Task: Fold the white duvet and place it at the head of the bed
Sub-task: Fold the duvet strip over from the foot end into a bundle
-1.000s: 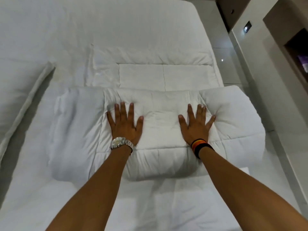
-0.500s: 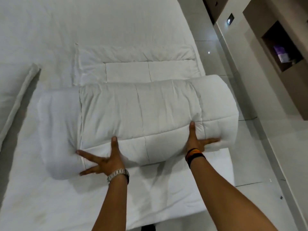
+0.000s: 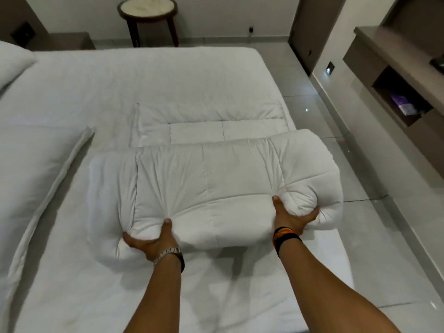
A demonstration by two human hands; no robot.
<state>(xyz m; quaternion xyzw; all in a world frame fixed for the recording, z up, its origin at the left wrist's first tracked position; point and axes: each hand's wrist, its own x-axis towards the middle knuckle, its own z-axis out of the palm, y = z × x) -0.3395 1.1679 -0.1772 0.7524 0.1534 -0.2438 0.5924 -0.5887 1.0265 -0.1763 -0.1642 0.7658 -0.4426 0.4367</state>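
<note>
Near the right edge of the bed [image 3: 72,97], the left hand [image 3: 153,241] and right hand [image 3: 292,218] each grip the near side of the puffy folded white duvet [image 3: 216,179].

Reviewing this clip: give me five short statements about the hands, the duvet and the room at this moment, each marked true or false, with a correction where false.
1. Both hands grip the near edge of the folded duvet. True.
2. The left hand wears a metal watch. True.
3. The right hand rests flat on the bare mattress. False: it clutches the duvet bundle, thumb pressed into the top.
4. A round side table stands beyond the far edge of the bed. True.
5. The whole duvet is gathered into the bundle. False: a flat quilted part still lies on the bed behind it.
</note>
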